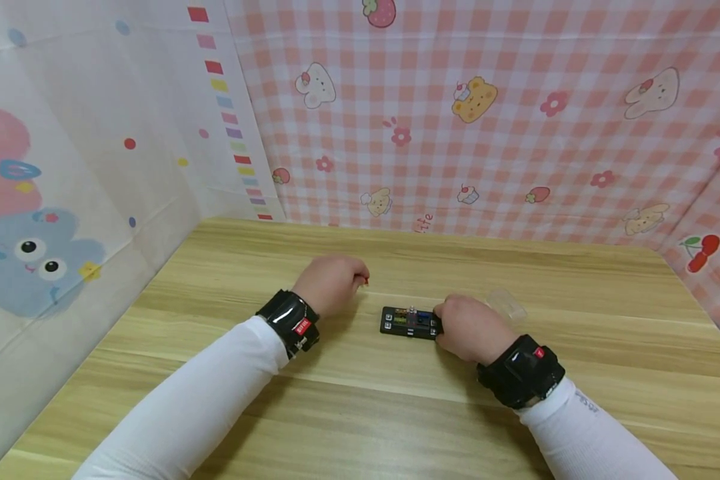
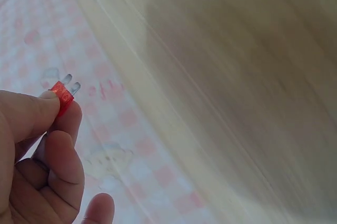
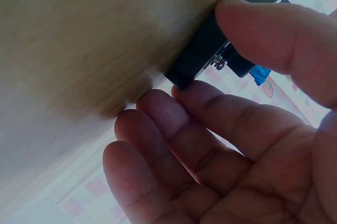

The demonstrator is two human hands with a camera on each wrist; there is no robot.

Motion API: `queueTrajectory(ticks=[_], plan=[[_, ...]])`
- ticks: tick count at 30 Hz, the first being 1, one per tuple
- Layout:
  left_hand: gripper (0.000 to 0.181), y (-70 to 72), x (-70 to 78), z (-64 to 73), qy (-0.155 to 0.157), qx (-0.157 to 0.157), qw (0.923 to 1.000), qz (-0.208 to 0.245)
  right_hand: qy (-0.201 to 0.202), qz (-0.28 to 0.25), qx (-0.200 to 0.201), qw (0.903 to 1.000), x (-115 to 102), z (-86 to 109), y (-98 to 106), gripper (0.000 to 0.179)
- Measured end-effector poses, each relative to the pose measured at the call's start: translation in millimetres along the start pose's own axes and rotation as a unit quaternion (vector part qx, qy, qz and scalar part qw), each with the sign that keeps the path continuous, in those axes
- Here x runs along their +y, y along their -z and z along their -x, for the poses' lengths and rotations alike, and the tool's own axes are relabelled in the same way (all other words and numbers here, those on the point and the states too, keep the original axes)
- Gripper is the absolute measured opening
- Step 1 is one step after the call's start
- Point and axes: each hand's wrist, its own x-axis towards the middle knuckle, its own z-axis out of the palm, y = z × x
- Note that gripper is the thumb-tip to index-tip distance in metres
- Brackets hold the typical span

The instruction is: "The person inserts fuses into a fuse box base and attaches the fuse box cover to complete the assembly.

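Note:
A small red blade fuse (image 2: pixel 63 95) with two metal prongs is pinched between thumb and forefinger of my left hand (image 1: pixel 331 285). The prongs point up and away from the fingertips in the left wrist view. To the right of that hand, a black fuse block (image 1: pixel 409 331) lies flat on the table, with yellow-green and blue fuses in its middle and metal terminals towards its ends. My right hand (image 1: pixel 474 327) holds the block's right end between thumb and forefinger. In the right wrist view the other fingers (image 3: pixel 138 129) extend beside the block's edge (image 3: pixel 197 50).
A clear plastic cover (image 1: pixel 507 305) lies on the wooden table (image 1: pixel 360 413) just behind my right hand. Beyond the table's back edge hangs a pink checked cloth (image 1: pixel 432 153). A white patterned cloth (image 1: pixel 126 133) closes off the left side.

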Motion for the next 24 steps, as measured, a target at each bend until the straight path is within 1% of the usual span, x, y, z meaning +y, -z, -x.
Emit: queueTrajectory(ticks=[10,15,19,24], plan=[[0.015,0.9,37.4,3.7,-0.044,-0.014,0.9987,0.022,-0.003,-0.007,0.000,1.0000,0,1.3,1,0.012],[0.016,-0.5,53.9,4.9,-0.057,-0.023,0.9976,0.030,-0.001,-0.009,0.001,1.0000,1,0.8,2,0.011],[0.016,-4.2,62.8,5.2,-0.069,-0.031,0.9967,0.029,0.004,-0.009,0.006,0.9999,2,0.3,1,0.010],[0.017,-9.8,68.7,5.0,-0.075,-0.035,0.9962,0.026,0.011,-0.008,0.014,0.9998,3,0.6,1,0.010]])
